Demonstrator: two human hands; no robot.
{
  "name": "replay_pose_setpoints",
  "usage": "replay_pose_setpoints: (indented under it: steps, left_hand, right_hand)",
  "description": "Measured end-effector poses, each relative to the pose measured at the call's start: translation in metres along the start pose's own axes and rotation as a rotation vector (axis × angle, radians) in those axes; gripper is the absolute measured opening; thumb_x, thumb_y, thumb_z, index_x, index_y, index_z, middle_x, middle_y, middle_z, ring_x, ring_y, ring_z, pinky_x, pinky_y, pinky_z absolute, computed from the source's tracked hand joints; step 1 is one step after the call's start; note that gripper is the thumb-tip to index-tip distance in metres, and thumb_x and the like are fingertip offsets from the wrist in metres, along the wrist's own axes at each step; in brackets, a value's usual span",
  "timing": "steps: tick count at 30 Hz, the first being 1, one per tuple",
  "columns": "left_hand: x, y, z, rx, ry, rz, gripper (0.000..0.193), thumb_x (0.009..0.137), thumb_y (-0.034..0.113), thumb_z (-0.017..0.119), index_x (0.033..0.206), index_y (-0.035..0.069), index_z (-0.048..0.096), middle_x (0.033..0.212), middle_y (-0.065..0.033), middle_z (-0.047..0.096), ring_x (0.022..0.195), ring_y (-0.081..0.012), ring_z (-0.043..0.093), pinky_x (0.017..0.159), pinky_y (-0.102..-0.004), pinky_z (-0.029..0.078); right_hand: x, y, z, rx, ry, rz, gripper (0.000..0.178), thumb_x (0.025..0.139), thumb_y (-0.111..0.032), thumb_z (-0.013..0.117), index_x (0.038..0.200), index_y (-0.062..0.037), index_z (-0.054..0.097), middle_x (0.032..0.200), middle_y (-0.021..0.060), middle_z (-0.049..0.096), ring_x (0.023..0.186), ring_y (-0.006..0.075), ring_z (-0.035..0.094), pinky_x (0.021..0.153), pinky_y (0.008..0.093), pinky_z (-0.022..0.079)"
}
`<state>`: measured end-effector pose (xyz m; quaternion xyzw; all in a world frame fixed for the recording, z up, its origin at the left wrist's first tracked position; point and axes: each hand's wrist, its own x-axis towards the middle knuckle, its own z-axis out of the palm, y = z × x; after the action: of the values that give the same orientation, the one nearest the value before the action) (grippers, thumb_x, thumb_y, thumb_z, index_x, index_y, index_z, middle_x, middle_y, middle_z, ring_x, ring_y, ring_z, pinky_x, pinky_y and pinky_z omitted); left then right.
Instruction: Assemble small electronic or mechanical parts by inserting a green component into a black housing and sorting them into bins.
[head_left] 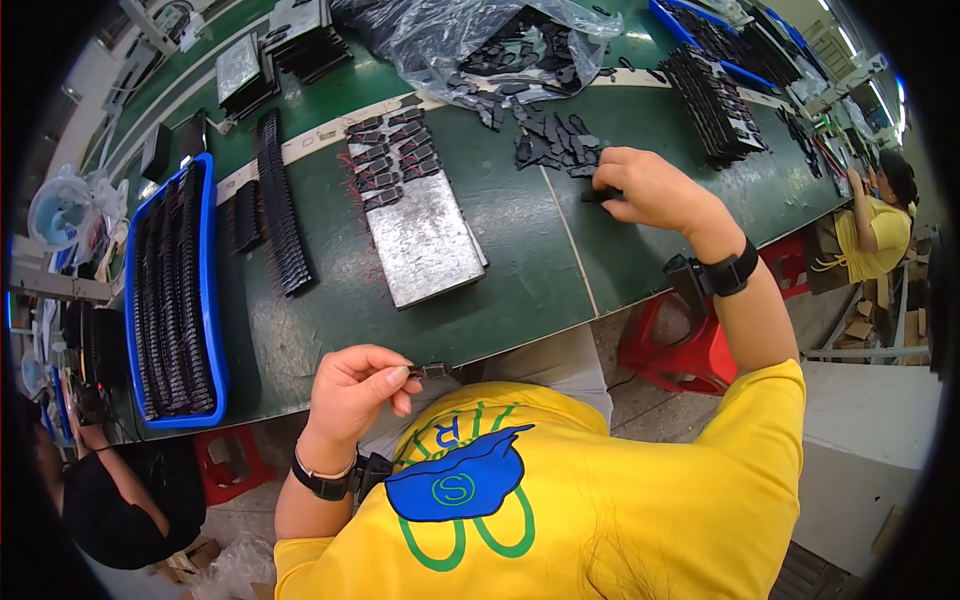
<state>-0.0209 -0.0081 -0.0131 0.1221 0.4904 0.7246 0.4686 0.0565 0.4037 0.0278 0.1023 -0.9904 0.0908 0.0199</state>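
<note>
The green workbench [520, 240] bears a metal plate [420, 240], only its far part filled with wired black parts [378, 166]; loose black pieces [555, 140] lie beyond. The right hand [650, 190] pinches a dark piece [598, 196]; the left hand [360, 390], a small framed part [432, 371] near the edge.

A dark rectangular part [431, 371] juts from the left hand [356, 388], a black piece [597, 196] from the right hand [655, 190].

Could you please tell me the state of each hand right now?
Left hand: closed, pinching a small dark frame-shaped part.
Right hand: closed on a black piece, partly hidden by the fingers.
</note>
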Motion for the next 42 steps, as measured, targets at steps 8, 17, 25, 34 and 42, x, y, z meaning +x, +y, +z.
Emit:
replay_pose_setpoints:
  steps: [8, 17, 25, 34, 42]
  left_hand:
    - [0.007, 0.006, 0.011, 0.025, 0.121, -0.067, 0.014, 0.089, 0.008, 0.061, 0.095, -0.004, 0.064, 0.079, -0.0116, 0.067, 0.061, -0.0114, 0.062, 0.053, -0.0223, 0.050]
    - [0.008, 0.004, 0.013, 0.018, 0.117, -0.058, 0.014, 0.090, 0.008, 0.061, 0.096, -0.004, 0.063, 0.079, -0.0132, 0.068, 0.060, -0.0122, 0.063, 0.053, -0.0226, 0.052]
    - [0.004, 0.006, 0.015, 0.016, 0.085, -0.067, 0.017, 0.092, 0.012, 0.059, 0.098, -0.002, 0.064, 0.080, -0.0108, 0.068, 0.062, -0.0105, 0.062, 0.054, -0.0214, 0.051]
    - [0.003, 0.002, 0.013, -0.021, 0.038, -0.075, 0.018, 0.093, 0.011, 0.056, 0.101, -0.003, 0.063, 0.083, -0.0143, 0.069, 0.063, -0.0128, 0.064, 0.055, -0.0221, 0.052]
    - [0.001, -0.001, 0.016, -0.022, 0.051, -0.060, 0.018, 0.093, 0.011, 0.056, 0.102, -0.003, 0.063, 0.083, -0.0141, 0.069, 0.064, -0.0131, 0.065, 0.056, -0.0225, 0.052]
  right_hand:
    - [-0.024, -0.073, 0.020, 0.361, 0.260, 0.299, 0.020, 0.067, -0.001, 0.066, 0.086, 0.0010, 0.061, 0.080, 0.0116, 0.058, 0.072, 0.0225, 0.059, 0.067, 0.0300, 0.048]
    - [0.012, -0.174, 0.033, 0.769, 0.399, -0.117, 0.028, 0.065, 0.003, 0.067, 0.092, 0.0023, 0.061, 0.083, 0.0122, 0.061, 0.072, 0.0245, 0.059, 0.067, 0.0303, 0.047]
    - [0.028, -0.195, 0.039, 0.522, 0.416, -0.291, 0.032, 0.062, 0.003, 0.072, 0.091, -0.0001, 0.059, 0.094, 0.0151, 0.062, 0.076, 0.0312, 0.059, 0.070, 0.0354, 0.049]
    - [0.022, -0.200, 0.046, 0.515, 0.382, -0.221, 0.032, 0.064, 0.003, 0.071, 0.094, 0.0011, 0.060, 0.099, 0.0162, 0.064, 0.085, 0.0328, 0.063, 0.072, 0.0380, 0.050]
    - [0.019, -0.199, 0.052, 0.543, 0.396, -0.199, 0.032, 0.065, 0.003, 0.071, 0.095, 0.0012, 0.060, 0.094, 0.0157, 0.065, 0.082, 0.0325, 0.063, 0.070, 0.0375, 0.051]
